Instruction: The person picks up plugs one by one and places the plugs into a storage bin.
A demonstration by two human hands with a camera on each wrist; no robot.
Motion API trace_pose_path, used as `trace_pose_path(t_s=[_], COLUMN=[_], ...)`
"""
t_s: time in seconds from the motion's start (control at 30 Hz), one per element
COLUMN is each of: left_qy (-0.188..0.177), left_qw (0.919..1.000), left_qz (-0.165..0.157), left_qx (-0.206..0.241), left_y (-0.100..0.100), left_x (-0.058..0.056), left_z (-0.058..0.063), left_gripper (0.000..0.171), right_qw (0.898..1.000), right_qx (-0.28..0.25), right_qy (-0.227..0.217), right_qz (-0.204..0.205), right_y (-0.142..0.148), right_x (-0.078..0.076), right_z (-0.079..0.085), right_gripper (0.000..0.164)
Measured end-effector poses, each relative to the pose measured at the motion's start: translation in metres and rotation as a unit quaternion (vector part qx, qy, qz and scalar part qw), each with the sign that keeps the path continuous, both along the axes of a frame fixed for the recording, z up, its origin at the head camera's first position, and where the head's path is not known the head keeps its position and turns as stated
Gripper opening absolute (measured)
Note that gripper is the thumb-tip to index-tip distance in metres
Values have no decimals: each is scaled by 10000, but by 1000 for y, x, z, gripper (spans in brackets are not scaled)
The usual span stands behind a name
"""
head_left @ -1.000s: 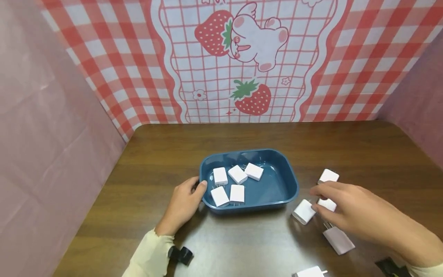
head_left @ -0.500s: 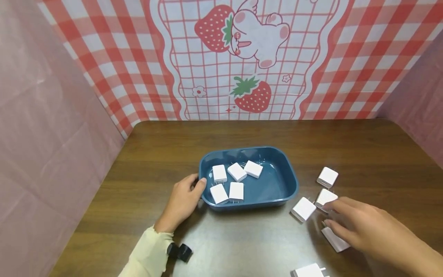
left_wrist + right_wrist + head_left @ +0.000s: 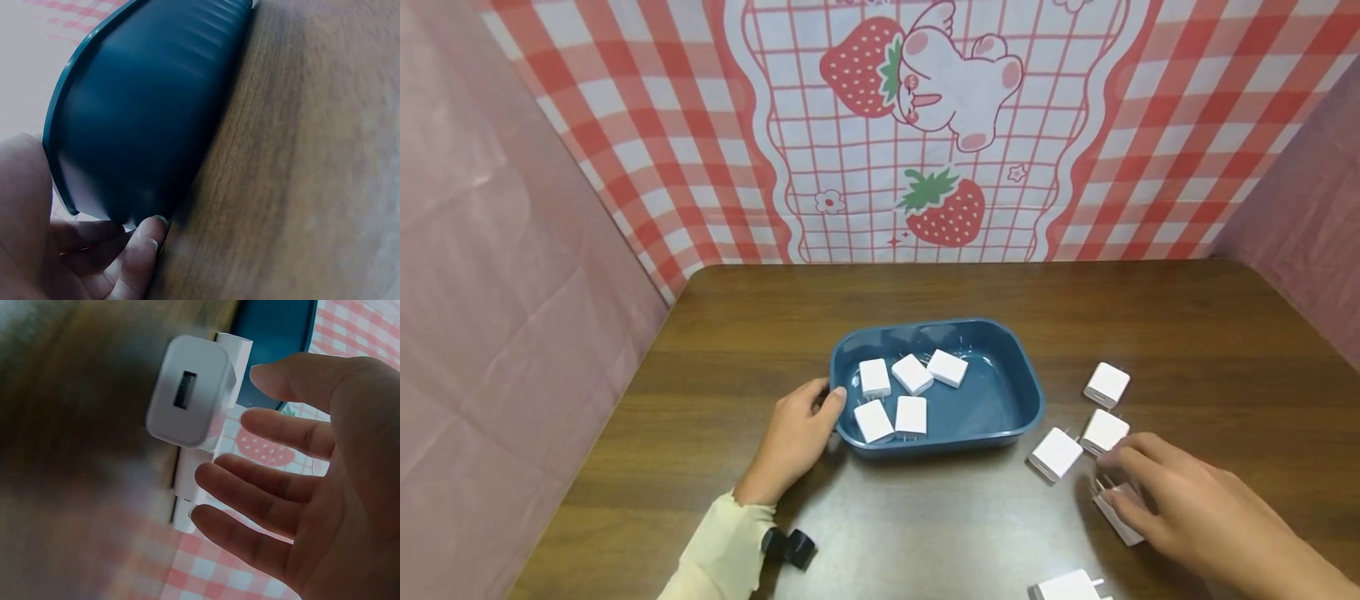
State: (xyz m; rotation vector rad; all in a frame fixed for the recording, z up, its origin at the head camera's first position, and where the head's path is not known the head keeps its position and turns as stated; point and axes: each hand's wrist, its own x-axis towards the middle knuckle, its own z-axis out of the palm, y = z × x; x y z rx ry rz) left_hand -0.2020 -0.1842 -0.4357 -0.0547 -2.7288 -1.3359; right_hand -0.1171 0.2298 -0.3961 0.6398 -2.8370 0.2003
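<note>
My left hand point(image 3: 799, 432) grips the left end of a dark blue tray point(image 3: 981, 437), thumb at the rim and fingers curled against the outer wall, as the left wrist view shows. Several white charger plugs lie inside the tray, among them one charger plug point(image 3: 912, 415) near its front wall. My right hand point(image 3: 1195, 504) hovers over a charger plug point(image 3: 1116, 517) on the table, partly covering it. In the right wrist view, that charger plug point(image 3: 212, 387) shows its USB slot, and the fingers point(image 3: 250, 494) are spread apart beside it, holding nothing.
Beyond the right hand lie three more charger plugs, one charger plug point(image 3: 1056, 455) close to the tray's corner. Another charger plug point(image 3: 1070, 587) is cut off at the bottom edge. A checked strawberry cloth point(image 3: 925, 167) hangs behind the wooden table point(image 3: 760, 308).
My right hand has moved down and nearer, from above the far charger plugs to over the closer one. The left hand and the tray stay in place.
</note>
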Motion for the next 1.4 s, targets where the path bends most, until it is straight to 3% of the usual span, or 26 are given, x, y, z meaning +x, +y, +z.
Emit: trace_pose_path(t_s=[0.4,0.8,1.17,1.4], left_qy=[-18,14,-54,-54], left_qw=[10000,10000,10000,10000], left_qz=[4,40,68,75], left_qx=[-22,5,13,-10], left_y=[0,1,1,1], left_x=[0,1,2,2], left_z=[0,-1,1,1], left_gripper=[41,40,41,43], right_qw=[9943,9710,9732,9912], right_qx=[223,617,546,314], right_qy=[-828,-2130,-2083,-1114], right_qz=[-637,-898,-811,-649], right_y=[3,3,3,3], right_x=[11,2,3,10], right_z=[-9,-5,-5,-8], right_gripper=[26,44,34,28])
